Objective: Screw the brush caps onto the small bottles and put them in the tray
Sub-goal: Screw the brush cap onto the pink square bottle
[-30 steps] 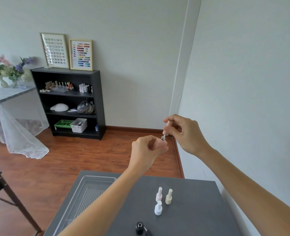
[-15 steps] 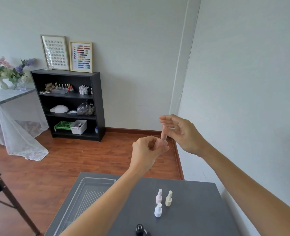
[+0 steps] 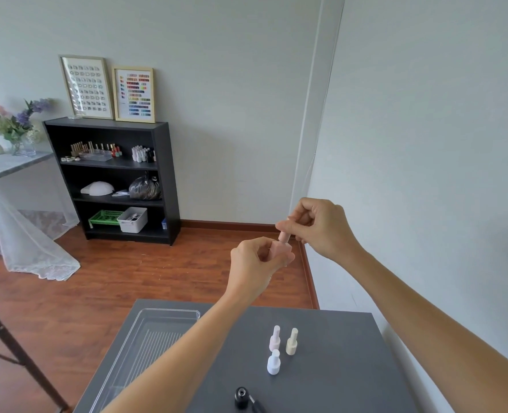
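Observation:
My left hand (image 3: 257,263) grips a small pink bottle (image 3: 280,250) held up in the air above the far edge of the table. My right hand (image 3: 321,226) pinches the pink brush cap (image 3: 284,236), which sits on the bottle's neck. On the grey table (image 3: 336,368) stand three capped bottles: a pale pink one (image 3: 275,338), a cream one (image 3: 292,341) and a white one (image 3: 273,362). An open black bottle (image 3: 241,397) stands near the front edge with its black cap (image 3: 257,406) lying beside it. The clear plastic tray (image 3: 145,347) lies at the table's left.
A white wall runs close along the right side of the table. A dark stand's leg (image 3: 14,350) is at the lower left. Across the wooden floor stand a black shelf (image 3: 112,180) with bottles and a draped table with flowers (image 3: 11,120).
The brush cap, held apart above the bottle a second ago, now sits down on the bottle's neck. My right hand's fingers have shifted their hold on the cap.

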A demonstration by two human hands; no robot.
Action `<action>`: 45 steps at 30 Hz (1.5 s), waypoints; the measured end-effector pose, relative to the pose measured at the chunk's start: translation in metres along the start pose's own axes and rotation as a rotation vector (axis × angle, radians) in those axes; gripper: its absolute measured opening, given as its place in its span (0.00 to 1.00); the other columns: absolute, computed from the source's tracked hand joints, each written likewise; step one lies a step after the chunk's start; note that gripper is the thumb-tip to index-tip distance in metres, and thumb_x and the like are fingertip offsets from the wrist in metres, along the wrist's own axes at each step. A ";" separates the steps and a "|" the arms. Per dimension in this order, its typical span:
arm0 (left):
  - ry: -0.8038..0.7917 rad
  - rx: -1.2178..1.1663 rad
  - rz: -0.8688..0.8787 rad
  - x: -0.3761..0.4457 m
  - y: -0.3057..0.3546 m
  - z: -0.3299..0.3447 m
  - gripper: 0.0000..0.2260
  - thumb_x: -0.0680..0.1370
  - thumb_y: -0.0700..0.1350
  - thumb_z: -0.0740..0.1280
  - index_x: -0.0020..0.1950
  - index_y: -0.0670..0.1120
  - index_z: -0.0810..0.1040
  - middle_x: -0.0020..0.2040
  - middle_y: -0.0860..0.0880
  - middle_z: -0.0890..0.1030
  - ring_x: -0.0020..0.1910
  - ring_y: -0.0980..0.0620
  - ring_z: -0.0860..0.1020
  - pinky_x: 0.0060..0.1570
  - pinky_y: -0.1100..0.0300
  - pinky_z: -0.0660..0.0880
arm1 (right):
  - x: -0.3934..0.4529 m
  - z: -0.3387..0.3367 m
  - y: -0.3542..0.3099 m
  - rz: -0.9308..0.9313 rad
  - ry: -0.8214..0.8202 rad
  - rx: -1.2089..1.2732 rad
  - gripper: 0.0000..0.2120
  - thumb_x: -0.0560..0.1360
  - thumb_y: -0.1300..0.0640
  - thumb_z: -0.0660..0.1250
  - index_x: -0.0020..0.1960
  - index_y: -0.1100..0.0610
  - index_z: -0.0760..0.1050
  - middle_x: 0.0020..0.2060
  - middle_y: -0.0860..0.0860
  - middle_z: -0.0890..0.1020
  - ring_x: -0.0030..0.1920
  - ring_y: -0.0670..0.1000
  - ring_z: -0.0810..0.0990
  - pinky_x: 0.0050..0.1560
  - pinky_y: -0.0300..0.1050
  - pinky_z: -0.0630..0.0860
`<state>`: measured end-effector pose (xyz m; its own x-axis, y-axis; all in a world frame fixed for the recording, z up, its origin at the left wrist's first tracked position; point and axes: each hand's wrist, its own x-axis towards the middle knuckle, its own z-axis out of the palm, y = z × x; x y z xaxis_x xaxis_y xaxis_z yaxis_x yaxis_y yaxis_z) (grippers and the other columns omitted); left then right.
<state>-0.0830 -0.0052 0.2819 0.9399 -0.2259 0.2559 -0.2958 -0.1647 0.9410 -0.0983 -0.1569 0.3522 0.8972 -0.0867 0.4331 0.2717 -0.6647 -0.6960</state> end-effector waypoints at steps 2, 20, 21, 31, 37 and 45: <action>0.013 -0.002 -0.002 0.000 0.000 0.000 0.04 0.72 0.49 0.77 0.43 0.51 0.85 0.38 0.47 0.86 0.33 0.53 0.78 0.33 0.71 0.72 | 0.000 0.004 0.000 0.000 0.027 -0.007 0.20 0.70 0.52 0.76 0.33 0.61 0.69 0.26 0.54 0.82 0.25 0.39 0.77 0.32 0.29 0.72; -0.132 0.037 0.022 0.002 0.010 -0.010 0.06 0.70 0.50 0.78 0.45 0.53 0.85 0.41 0.47 0.86 0.43 0.43 0.82 0.45 0.50 0.79 | 0.009 -0.039 -0.010 -0.115 -0.433 0.102 0.05 0.75 0.66 0.70 0.48 0.60 0.82 0.41 0.52 0.87 0.48 0.52 0.86 0.55 0.45 0.79; -0.135 0.046 0.021 0.001 0.011 -0.009 0.06 0.70 0.50 0.78 0.45 0.53 0.85 0.41 0.47 0.86 0.43 0.43 0.82 0.45 0.50 0.79 | 0.010 -0.040 -0.012 -0.117 -0.440 0.081 0.05 0.74 0.66 0.71 0.48 0.59 0.82 0.41 0.51 0.88 0.48 0.51 0.86 0.54 0.44 0.79; -0.017 0.099 0.095 -0.002 0.005 -0.004 0.03 0.71 0.48 0.78 0.43 0.52 0.85 0.28 0.58 0.79 0.26 0.61 0.69 0.30 0.73 0.66 | 0.007 -0.033 -0.013 -0.121 -0.324 -0.087 0.08 0.73 0.61 0.73 0.42 0.49 0.80 0.37 0.44 0.87 0.44 0.41 0.85 0.47 0.34 0.76; 0.022 0.138 0.142 0.001 0.006 -0.006 0.03 0.71 0.48 0.78 0.42 0.54 0.85 0.27 0.61 0.75 0.26 0.60 0.69 0.30 0.73 0.66 | 0.006 -0.032 -0.014 -0.081 -0.230 -0.093 0.04 0.75 0.56 0.72 0.50 0.52 0.80 0.39 0.44 0.87 0.42 0.42 0.85 0.45 0.33 0.78; -0.054 0.095 0.114 0.005 0.014 -0.009 0.04 0.71 0.50 0.77 0.44 0.54 0.85 0.36 0.50 0.85 0.29 0.59 0.73 0.30 0.71 0.67 | 0.012 -0.036 -0.022 -0.141 -0.282 -0.270 0.05 0.76 0.58 0.70 0.43 0.51 0.81 0.31 0.47 0.84 0.30 0.41 0.78 0.36 0.31 0.73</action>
<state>-0.0809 -0.0001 0.2982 0.8897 -0.2992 0.3449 -0.4169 -0.2245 0.8808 -0.1062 -0.1698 0.3930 0.9281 0.2012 0.3132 0.3314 -0.8298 -0.4491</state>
